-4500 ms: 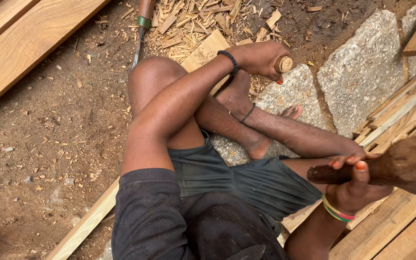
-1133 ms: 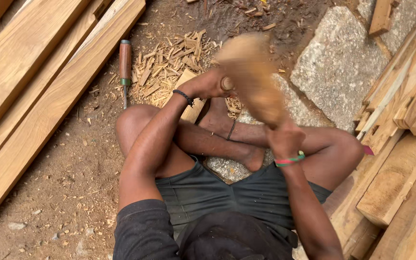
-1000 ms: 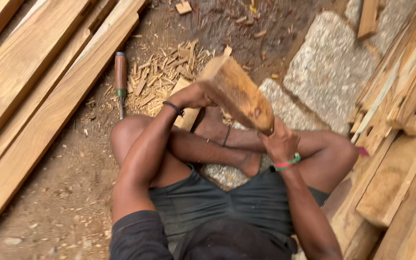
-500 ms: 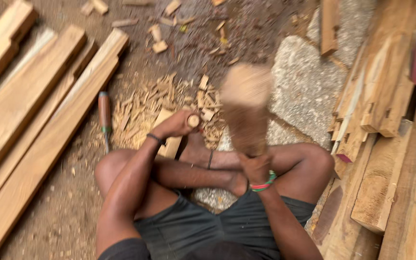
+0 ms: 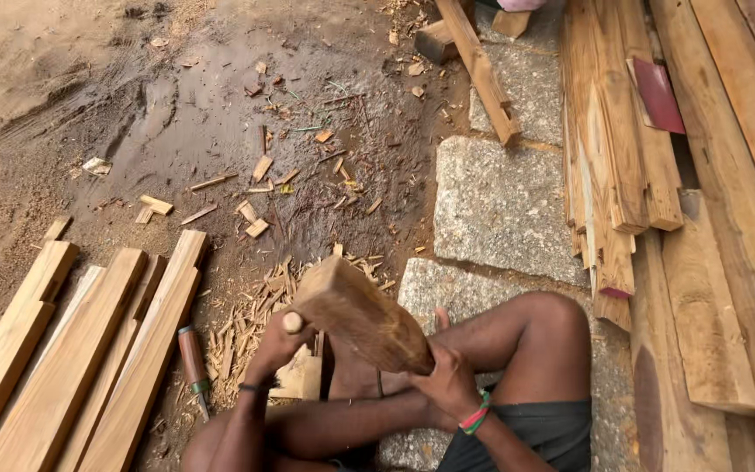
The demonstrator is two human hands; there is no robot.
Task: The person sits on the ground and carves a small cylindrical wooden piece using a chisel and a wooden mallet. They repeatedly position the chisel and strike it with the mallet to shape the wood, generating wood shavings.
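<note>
Head view: right hand grip clamped on wooden mallet, left hand clamped on chisel handle.

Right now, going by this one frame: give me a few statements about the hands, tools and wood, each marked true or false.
1. The right hand grips a wooden mallet. True.
2. The left hand is empty. False: it is closed on a round wooden tool handle.
3. A spare chisel lies on the ground beside the planks. True.
4. The stone slabs are covered with sawdust. False: they are mostly bare; the wood chips lie on the dirt.
</note>
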